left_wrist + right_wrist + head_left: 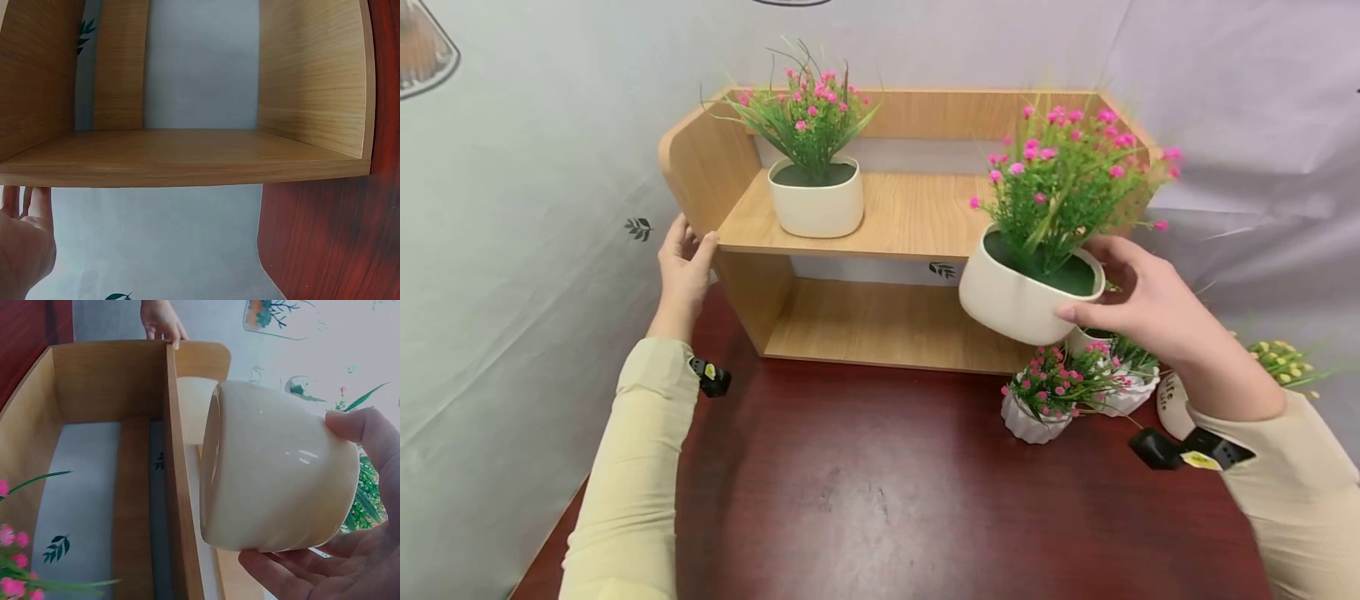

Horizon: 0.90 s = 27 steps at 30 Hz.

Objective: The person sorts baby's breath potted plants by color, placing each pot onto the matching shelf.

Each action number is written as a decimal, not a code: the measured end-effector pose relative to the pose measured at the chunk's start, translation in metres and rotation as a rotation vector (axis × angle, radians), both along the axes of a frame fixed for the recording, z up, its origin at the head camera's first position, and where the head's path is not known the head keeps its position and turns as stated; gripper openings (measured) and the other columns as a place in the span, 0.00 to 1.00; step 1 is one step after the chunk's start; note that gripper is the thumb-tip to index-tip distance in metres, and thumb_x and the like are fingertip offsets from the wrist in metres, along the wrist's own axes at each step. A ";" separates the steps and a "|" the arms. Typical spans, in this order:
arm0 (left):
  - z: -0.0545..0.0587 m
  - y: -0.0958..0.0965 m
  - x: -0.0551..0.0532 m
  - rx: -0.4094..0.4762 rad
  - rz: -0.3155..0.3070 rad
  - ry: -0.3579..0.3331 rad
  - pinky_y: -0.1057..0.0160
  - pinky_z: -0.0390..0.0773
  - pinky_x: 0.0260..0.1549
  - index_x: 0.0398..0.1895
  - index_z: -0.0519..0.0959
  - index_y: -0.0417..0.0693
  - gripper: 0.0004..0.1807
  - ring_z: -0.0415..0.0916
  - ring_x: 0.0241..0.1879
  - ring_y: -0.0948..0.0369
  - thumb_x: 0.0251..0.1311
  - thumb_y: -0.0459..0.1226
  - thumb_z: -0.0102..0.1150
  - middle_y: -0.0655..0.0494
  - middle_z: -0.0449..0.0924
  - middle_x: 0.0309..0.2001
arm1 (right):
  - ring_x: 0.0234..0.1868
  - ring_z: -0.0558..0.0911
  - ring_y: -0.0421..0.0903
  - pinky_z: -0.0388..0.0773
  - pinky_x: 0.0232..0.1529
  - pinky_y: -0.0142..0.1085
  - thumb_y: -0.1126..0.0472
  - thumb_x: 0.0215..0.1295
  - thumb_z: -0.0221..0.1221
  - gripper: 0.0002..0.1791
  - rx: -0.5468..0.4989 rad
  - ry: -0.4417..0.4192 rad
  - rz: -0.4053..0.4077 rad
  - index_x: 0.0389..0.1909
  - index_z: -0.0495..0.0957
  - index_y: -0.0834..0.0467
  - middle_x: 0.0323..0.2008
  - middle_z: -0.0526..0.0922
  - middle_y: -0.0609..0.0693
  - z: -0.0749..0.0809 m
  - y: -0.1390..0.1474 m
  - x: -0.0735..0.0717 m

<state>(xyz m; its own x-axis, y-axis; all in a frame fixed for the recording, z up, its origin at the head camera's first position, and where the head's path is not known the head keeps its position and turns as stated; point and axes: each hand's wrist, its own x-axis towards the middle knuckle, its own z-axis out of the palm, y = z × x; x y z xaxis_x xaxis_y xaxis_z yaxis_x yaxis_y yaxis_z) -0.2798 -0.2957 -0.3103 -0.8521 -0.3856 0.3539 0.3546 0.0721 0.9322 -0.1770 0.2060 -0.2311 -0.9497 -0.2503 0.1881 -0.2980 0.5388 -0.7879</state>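
My right hand (1150, 292) grips a cream oval pot (1022, 292) with green leaves and pink flowers by its right side, thumb in front. The held pot is tilted in front of the upper shelf's right end. Up close in the right wrist view, the smooth pot wall (281, 469) sits between thumb and fingers. At the wooden shelf's left side panel (707, 167), my left hand (685, 262) touches the edge near the upper board, its thumb on the front. A matching flower pot (817, 200) stands upright on the upper board, left of its middle.
Below my right hand, a small ribbed white pot (1037, 417) with pink flowers stands on the dark red table (865, 500). Behind it are more white pots, with yellow flowers (1281, 362) at the far right. A grey-white curtain (512, 250) surrounds the shelf.
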 end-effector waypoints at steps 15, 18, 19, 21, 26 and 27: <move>0.004 0.000 0.000 0.034 0.002 -0.032 0.57 0.66 0.64 0.66 0.68 0.57 0.28 0.68 0.61 0.58 0.63 0.28 0.51 0.49 0.68 0.66 | 0.56 0.72 0.41 0.72 0.44 0.21 0.64 0.54 0.67 0.43 -0.079 -0.014 0.036 0.69 0.56 0.61 0.65 0.65 0.58 0.014 -0.039 -0.047; 0.006 0.000 0.001 0.049 -0.001 -0.037 0.56 0.66 0.63 0.65 0.69 0.58 0.28 0.68 0.61 0.58 0.63 0.28 0.51 0.49 0.69 0.65 | 0.60 0.70 0.47 0.72 0.46 0.24 0.64 0.54 0.67 0.43 -0.095 -0.006 0.056 0.70 0.55 0.59 0.68 0.62 0.57 0.015 -0.041 -0.057; 0.007 0.000 0.001 0.040 -0.001 -0.045 0.56 0.66 0.63 0.65 0.69 0.58 0.28 0.67 0.61 0.58 0.63 0.28 0.51 0.49 0.69 0.65 | 0.61 0.69 0.49 0.72 0.47 0.25 0.64 0.54 0.66 0.43 -0.102 -0.004 0.065 0.70 0.55 0.58 0.69 0.61 0.57 0.015 -0.041 -0.059; 0.008 0.001 0.002 0.034 -0.015 -0.056 0.55 0.66 0.64 0.65 0.68 0.59 0.27 0.67 0.62 0.57 0.64 0.29 0.51 0.50 0.69 0.65 | 0.63 0.68 0.50 0.73 0.49 0.26 0.65 0.55 0.65 0.44 -0.123 -0.002 0.086 0.70 0.54 0.57 0.70 0.58 0.57 0.013 -0.041 -0.065; 0.011 0.001 0.004 0.020 -0.074 -0.080 0.53 0.63 0.66 0.65 0.66 0.61 0.28 0.64 0.63 0.56 0.65 0.28 0.50 0.49 0.66 0.64 | 0.65 0.66 0.50 0.70 0.58 0.32 0.66 0.58 0.62 0.42 -0.179 -0.005 0.082 0.72 0.52 0.59 0.70 0.59 0.60 0.005 -0.042 -0.070; 0.012 0.002 0.004 0.025 -0.088 -0.083 0.53 0.62 0.66 0.64 0.66 0.61 0.27 0.63 0.64 0.55 0.65 0.28 0.50 0.48 0.65 0.64 | 0.65 0.65 0.50 0.69 0.60 0.34 0.66 0.59 0.61 0.42 -0.190 -0.008 0.072 0.72 0.51 0.60 0.70 0.59 0.60 0.004 -0.043 -0.071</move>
<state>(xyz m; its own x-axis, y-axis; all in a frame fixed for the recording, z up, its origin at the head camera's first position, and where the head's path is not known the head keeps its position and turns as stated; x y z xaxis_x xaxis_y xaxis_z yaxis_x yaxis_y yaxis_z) -0.2761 -0.2938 -0.2986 -0.9090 -0.3157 0.2720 0.2799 0.0209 0.9598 -0.2476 0.1630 -0.2272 -0.9324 -0.2784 0.2307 -0.3235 0.3573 -0.8762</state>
